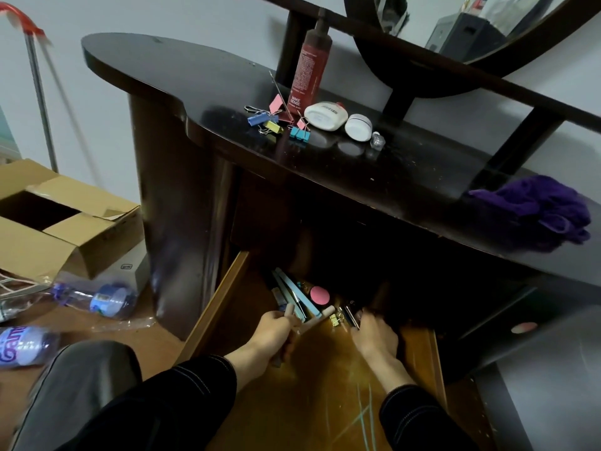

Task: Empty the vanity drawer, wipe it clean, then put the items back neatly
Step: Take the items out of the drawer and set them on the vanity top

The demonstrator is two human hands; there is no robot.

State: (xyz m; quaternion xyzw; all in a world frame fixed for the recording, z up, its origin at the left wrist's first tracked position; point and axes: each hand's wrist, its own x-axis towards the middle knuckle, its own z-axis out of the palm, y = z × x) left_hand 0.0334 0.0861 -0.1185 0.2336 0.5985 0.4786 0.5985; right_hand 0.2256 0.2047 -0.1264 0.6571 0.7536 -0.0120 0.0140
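Fingers [278, 319] of our left hand [273, 336] are curled round a pale stick [320, 317], gripping it low in the open drawer [224, 297]. Over on the other side, our right hand [377, 338] has its fingers [369, 316] bent down among the clutter at the dark back of the drawer, and we cannot tell whether they pinch anything.

Between our hands we count one yellow binder clip [336, 319]. Behind it sits one round pink compact [319, 295], with a bundle of pale blue pens [297, 292] just beside it. The near half of the drawer floor is bare scratched wood.

Up on the dark tabletop [162, 70] we have a cluster of binder clips [276, 122]: one dark blue, one yellow, two turquoise side by side, plus pink ones we cannot count for sure. One tall reddish bottle [310, 60] stands upright behind them. To their right lie one flat white bottle [325, 116], one round white jar [357, 126] and one small clear cap [377, 139], in a row. One purple cloth [546, 209] is heaped at the tabletop's right end, well apart from the rest.

Down on the floor to our left we see one open cardboard box [48, 222] and two plastic bottles [107, 299] lying on their sides.
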